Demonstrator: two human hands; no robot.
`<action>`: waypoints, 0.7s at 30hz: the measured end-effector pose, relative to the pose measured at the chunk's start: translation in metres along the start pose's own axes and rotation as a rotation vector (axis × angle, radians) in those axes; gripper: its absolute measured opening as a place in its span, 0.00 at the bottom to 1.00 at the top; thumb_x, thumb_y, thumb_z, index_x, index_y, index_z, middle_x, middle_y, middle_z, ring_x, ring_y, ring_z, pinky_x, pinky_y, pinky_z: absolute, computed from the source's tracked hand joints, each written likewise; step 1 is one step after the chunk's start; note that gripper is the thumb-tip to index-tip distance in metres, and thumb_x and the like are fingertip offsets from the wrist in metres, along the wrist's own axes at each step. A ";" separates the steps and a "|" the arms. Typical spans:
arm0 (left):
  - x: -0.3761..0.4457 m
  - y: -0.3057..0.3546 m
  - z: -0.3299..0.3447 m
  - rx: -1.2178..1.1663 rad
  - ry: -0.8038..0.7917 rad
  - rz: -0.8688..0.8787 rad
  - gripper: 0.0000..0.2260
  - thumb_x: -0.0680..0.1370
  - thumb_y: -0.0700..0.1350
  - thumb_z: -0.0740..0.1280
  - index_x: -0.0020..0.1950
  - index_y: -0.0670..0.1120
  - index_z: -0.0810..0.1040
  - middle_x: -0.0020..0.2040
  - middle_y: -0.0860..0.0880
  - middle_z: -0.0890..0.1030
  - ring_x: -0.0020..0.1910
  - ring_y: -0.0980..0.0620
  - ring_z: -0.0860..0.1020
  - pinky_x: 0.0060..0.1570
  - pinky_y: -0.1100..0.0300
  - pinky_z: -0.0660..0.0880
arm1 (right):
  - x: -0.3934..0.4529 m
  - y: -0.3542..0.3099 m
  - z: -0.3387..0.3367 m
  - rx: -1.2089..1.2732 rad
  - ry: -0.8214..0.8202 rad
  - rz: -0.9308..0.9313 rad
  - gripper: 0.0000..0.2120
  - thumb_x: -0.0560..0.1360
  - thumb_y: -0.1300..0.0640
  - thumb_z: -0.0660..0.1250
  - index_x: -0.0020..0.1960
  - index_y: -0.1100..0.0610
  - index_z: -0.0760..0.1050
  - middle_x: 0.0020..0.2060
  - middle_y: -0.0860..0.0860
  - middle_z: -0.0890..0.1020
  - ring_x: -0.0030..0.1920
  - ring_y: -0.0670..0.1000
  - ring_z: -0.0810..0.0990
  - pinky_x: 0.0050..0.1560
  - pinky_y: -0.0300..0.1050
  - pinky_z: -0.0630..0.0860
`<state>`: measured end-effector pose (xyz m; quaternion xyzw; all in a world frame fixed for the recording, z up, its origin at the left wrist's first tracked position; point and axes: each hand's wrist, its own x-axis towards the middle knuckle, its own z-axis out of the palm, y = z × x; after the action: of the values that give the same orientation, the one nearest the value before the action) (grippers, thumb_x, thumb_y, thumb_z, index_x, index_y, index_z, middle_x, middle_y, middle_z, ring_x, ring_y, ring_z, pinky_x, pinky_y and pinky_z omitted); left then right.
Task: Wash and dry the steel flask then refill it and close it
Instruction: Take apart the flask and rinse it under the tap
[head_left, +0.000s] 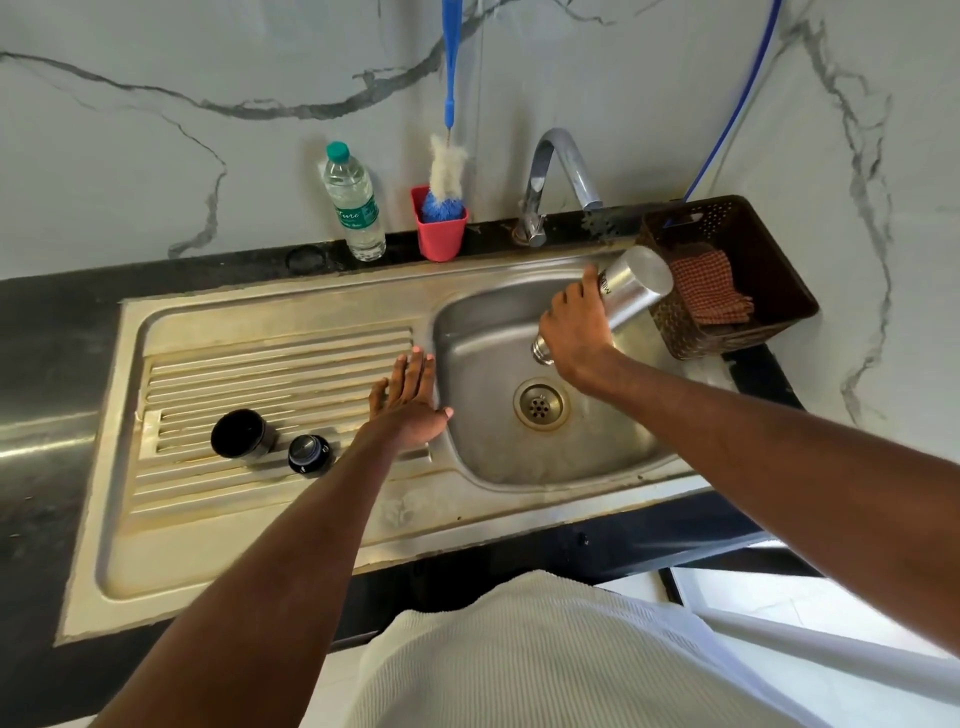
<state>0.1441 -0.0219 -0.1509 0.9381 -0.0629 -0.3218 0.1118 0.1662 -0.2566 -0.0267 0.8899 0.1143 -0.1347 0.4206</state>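
My right hand grips the steel flask over the sink basin. The flask is tipped with its open mouth down and left, its base up toward the basket. My left hand rests flat and open on the ridge between the drainboard and the basin, holding nothing. On the drainboard stand the flask's black cup lid and its black stopper. The tap arches over the basin's back edge. A bottle brush stands in a red cup.
A plastic water bottle stands on the back ledge, left of the red cup. A dark basket holding a checked cloth sits right of the basin. A blue hose runs down the marble wall. The drain lies mid-basin.
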 end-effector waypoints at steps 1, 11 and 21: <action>-0.001 0.000 0.001 0.001 -0.006 0.001 0.39 0.85 0.59 0.56 0.83 0.54 0.30 0.81 0.54 0.25 0.81 0.52 0.28 0.81 0.45 0.38 | -0.002 0.002 0.001 -0.001 0.001 -0.017 0.20 0.77 0.41 0.68 0.63 0.52 0.80 0.60 0.56 0.81 0.64 0.60 0.77 0.77 0.72 0.49; 0.000 0.003 -0.003 -0.028 0.040 0.006 0.39 0.85 0.60 0.57 0.84 0.53 0.33 0.81 0.54 0.26 0.81 0.51 0.29 0.81 0.45 0.39 | -0.011 0.007 0.004 0.201 0.010 -0.070 0.22 0.75 0.44 0.72 0.68 0.47 0.78 0.63 0.53 0.80 0.67 0.59 0.75 0.77 0.73 0.48; -0.061 0.042 -0.050 -1.184 0.081 0.115 0.13 0.78 0.61 0.71 0.56 0.55 0.82 0.61 0.49 0.84 0.57 0.47 0.83 0.47 0.57 0.78 | -0.044 -0.028 0.004 0.872 0.135 -0.057 0.42 0.68 0.45 0.78 0.77 0.35 0.62 0.72 0.40 0.74 0.72 0.49 0.73 0.73 0.70 0.58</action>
<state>0.1254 -0.0429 -0.0658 0.7228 0.0809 -0.2596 0.6353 0.1150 -0.2464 -0.0347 0.9874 0.0983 -0.1235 -0.0063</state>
